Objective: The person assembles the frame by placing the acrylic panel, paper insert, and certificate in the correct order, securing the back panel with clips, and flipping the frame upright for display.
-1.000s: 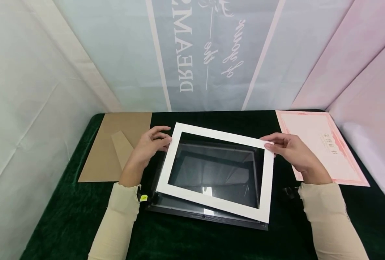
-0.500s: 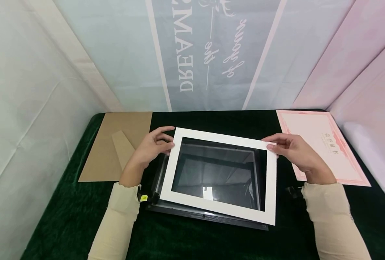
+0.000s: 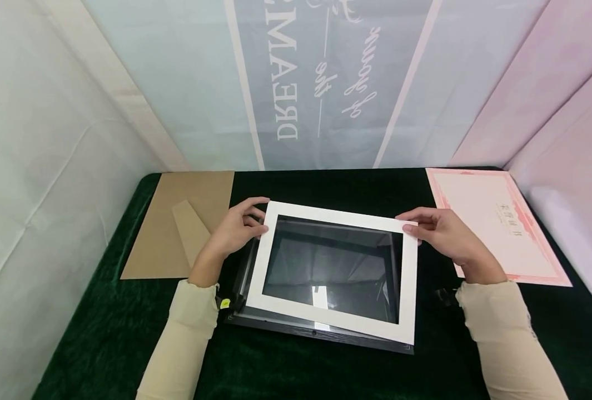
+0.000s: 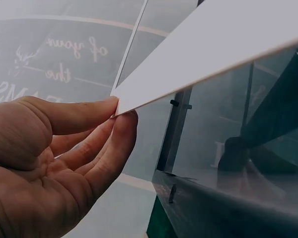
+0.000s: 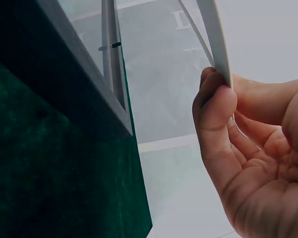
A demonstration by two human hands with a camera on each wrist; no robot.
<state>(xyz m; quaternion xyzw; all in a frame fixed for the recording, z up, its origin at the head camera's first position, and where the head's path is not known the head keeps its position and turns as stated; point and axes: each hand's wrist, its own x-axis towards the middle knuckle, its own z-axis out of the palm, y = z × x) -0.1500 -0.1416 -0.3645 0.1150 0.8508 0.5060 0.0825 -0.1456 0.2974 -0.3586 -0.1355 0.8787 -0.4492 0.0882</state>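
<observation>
A white picture mat [image 3: 326,316], a flat rectangular border with a window cut out, is held over a dark picture frame [image 3: 285,329] with a glass pane. My left hand [image 3: 235,229] pinches the mat's far left corner between thumb and fingers; the left wrist view shows this grip on the mat's edge [image 4: 188,59]. On the other side, my right hand [image 3: 443,230] pinches the far right corner, thumb on top and fingers beneath. The mat sits slightly askew to the frame, leaving the frame's near edge uncovered. In both wrist views the mat is raised above the frame.
A brown backing board [image 3: 148,244] with a stand flap [image 3: 190,228] lies at the left. At the right lies a pink-bordered certificate [image 3: 476,205]. Dark green cloth [image 3: 296,372] covers the table, and a printed fabric backdrop [image 3: 205,83] hangs behind it.
Both hands have lowered the mat slightly toward the near side. It shifted right, then back left, and its tilt against the frame has lessened. The frame has stayed in place.
</observation>
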